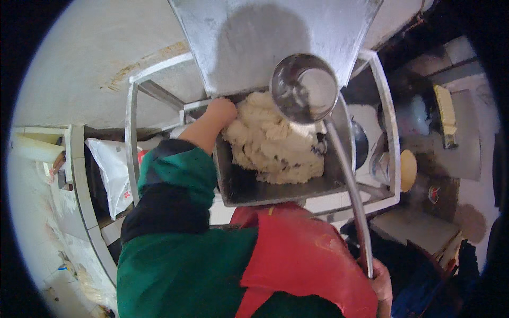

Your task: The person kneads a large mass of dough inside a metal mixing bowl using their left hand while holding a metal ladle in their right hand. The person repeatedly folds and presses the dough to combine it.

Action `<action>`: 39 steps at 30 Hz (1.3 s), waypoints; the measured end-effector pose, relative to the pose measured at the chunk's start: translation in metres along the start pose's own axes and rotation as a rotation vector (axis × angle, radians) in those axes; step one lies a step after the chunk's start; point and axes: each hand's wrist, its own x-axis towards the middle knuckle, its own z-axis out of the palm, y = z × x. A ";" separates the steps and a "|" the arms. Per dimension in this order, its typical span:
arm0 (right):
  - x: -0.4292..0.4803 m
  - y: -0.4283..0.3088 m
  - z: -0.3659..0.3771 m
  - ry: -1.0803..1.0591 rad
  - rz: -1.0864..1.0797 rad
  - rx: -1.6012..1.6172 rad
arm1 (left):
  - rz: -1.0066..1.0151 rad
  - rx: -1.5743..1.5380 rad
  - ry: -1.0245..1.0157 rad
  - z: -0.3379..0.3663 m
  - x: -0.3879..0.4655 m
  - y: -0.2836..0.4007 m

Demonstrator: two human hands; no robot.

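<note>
In the head view, a lump of pale, rough dough-like mass (274,147) lies in a dark metal tray (262,198) before me. My left hand (221,111), knuckles up, is at the tray's back left corner, against the edge of the mass. Its fingers are hidden, so whether it grips anything does not show. Low on the right, my right hand (381,278) is closed on the handle end of a long-handled metal ladle (304,88). The ladle's round bowl is over the back right of the mass and appears to hold some liquid.
A metal frame (391,119) surrounds the tray, and a sloping metal sheet (262,47) rises behind it. On the left lie a white plastic bag (113,171) and a tiled ledge (85,190). A yellowish round object (408,171) and cartons (441,194) are on the right.
</note>
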 end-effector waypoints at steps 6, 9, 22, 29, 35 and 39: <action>-0.007 0.021 -0.007 0.079 0.044 0.075 | 0.225 0.209 -0.274 0.013 -0.040 0.034; -0.006 0.033 -0.015 0.077 -0.001 0.032 | 0.141 0.109 -0.474 0.017 -0.092 0.073; -0.022 0.045 -0.034 0.073 -0.026 0.159 | 0.529 0.307 -0.309 0.071 -0.108 0.099; -0.033 0.051 -0.040 0.048 -0.077 0.115 | 0.156 -0.664 -0.740 0.061 -0.100 0.130; -0.029 0.043 -0.037 0.011 -0.109 0.043 | -0.185 -0.748 0.393 0.018 -0.114 0.149; -0.025 0.026 -0.030 0.013 -0.115 0.004 | -0.042 -0.865 0.596 -0.006 -0.089 0.166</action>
